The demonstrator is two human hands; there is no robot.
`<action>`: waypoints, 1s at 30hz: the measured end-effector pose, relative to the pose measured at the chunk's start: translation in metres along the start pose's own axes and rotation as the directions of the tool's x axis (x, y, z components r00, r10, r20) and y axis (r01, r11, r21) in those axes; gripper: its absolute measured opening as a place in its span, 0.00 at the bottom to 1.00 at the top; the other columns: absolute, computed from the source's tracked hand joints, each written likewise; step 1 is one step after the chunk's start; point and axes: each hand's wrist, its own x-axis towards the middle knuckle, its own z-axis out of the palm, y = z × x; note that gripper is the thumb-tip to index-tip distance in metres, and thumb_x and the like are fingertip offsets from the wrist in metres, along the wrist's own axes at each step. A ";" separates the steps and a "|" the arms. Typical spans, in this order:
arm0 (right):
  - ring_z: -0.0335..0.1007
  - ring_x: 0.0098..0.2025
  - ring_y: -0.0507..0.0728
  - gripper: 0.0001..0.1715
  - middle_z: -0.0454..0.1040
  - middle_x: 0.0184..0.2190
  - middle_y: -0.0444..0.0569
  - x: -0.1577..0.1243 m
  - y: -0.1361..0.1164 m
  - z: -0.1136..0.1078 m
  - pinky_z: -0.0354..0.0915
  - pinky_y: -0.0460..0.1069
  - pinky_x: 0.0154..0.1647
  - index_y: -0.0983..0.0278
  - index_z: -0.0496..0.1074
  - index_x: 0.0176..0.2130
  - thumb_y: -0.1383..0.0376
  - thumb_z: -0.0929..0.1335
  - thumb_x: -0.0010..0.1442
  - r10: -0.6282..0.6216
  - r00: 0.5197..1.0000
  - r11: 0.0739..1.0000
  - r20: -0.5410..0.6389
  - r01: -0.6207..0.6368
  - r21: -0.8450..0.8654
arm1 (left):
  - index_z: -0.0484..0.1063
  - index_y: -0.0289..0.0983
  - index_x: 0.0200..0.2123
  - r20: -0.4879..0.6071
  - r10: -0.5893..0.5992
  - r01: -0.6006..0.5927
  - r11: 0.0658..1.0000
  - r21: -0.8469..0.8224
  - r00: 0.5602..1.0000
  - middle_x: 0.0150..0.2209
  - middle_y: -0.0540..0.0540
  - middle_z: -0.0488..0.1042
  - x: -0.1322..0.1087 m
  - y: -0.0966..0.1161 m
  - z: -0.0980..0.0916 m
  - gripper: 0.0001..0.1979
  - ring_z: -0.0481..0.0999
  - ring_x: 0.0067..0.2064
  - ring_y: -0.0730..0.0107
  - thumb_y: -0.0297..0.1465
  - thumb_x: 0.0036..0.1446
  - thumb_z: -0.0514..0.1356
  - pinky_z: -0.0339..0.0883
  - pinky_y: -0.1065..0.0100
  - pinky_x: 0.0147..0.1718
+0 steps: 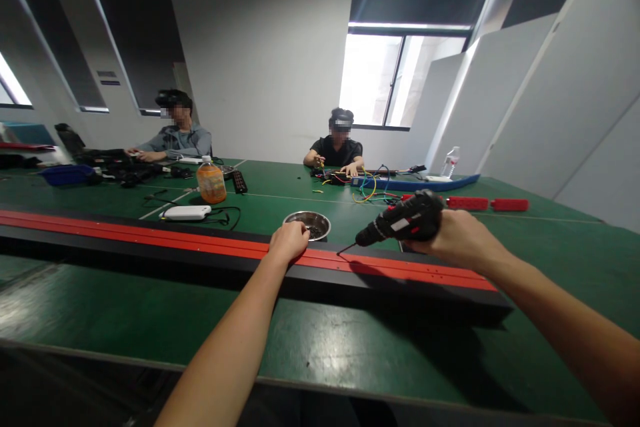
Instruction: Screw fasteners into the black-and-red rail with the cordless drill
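A cordless drill (400, 219) is gripped in my right hand (457, 237), tilted so its long thin bit points down and to the left. The bit's tip meets, or is just over, the red strip (370, 262) set along the top of a long black beam (320, 287). My left hand (289, 241) rests on the beam to the left of the bit, its fingers curled closed; whatever they hold is hidden. Just behind that hand stands a round metal bowl (320, 221) with small dark pieces in it, too small to name.
Beyond the beam on the green table (270, 207) are a white device with a cable (186, 213), an orange drink bottle (212, 181) and red blocks (467, 203). Loose wires (367, 188) lie before one seated person (340, 147); another person (183, 137) sits farther left.
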 end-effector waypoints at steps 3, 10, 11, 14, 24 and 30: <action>0.69 0.24 0.57 0.15 0.77 0.23 0.48 0.017 -0.017 -0.011 0.53 0.49 0.22 0.59 0.79 0.30 0.52 0.75 0.44 -0.096 0.977 0.972 0.190 0.133 -0.193 | 0.81 0.43 0.44 0.007 0.003 -0.003 1.000 0.009 1.000 0.45 0.38 0.81 0.000 0.001 -0.001 0.19 0.80 0.47 0.49 0.42 0.63 0.52 0.70 0.58 0.44; 0.62 0.19 0.53 0.19 0.70 0.19 0.47 0.058 -0.059 -0.020 0.51 0.51 0.23 0.59 0.76 0.29 0.50 0.75 0.42 -0.306 0.934 0.873 0.184 0.353 -0.338 | 0.81 0.39 0.45 0.102 0.033 -0.038 0.998 0.046 0.994 0.50 0.34 0.80 0.002 0.002 0.001 0.26 0.78 0.51 0.48 0.45 0.66 0.46 0.69 0.57 0.48; 0.62 0.19 0.53 0.19 0.68 0.18 0.46 0.062 -0.061 -0.018 0.51 0.51 0.24 0.60 0.75 0.28 0.50 0.76 0.41 -0.328 0.929 0.871 0.168 0.367 -0.327 | 0.81 0.39 0.45 0.106 0.031 -0.037 0.998 0.049 0.994 0.50 0.34 0.80 0.003 0.002 0.002 0.27 0.78 0.52 0.48 0.46 0.66 0.45 0.69 0.57 0.48; 0.65 0.21 0.55 0.21 0.67 0.16 0.46 0.072 -0.063 -0.013 0.52 0.51 0.25 0.59 0.73 0.28 0.51 0.78 0.39 -0.346 0.929 0.888 0.133 0.370 -0.273 | 0.81 0.38 0.44 0.115 0.034 -0.041 0.997 0.059 0.993 0.50 0.33 0.80 0.003 0.001 0.004 0.29 0.78 0.52 0.47 0.48 0.66 0.45 0.68 0.57 0.49; 0.69 0.25 0.58 0.25 0.70 0.19 0.48 0.077 -0.060 -0.012 0.54 0.52 0.26 0.58 0.75 0.31 0.47 0.78 0.37 -0.318 0.937 0.909 0.143 0.344 -0.236 | 0.81 0.37 0.44 0.102 0.040 -0.048 0.996 0.073 0.994 0.48 0.31 0.80 0.002 0.000 0.003 0.29 0.79 0.50 0.46 0.48 0.66 0.44 0.69 0.56 0.47; 0.68 0.23 0.58 0.25 0.70 0.20 0.48 0.070 -0.064 -0.016 0.53 0.52 0.25 0.59 0.78 0.34 0.49 0.78 0.38 -0.257 0.950 0.909 0.179 0.301 -0.289 | 0.80 0.36 0.45 0.110 0.027 -0.036 0.996 0.076 0.994 0.49 0.31 0.80 0.001 0.001 0.001 0.29 0.79 0.51 0.46 0.47 0.66 0.45 0.69 0.56 0.48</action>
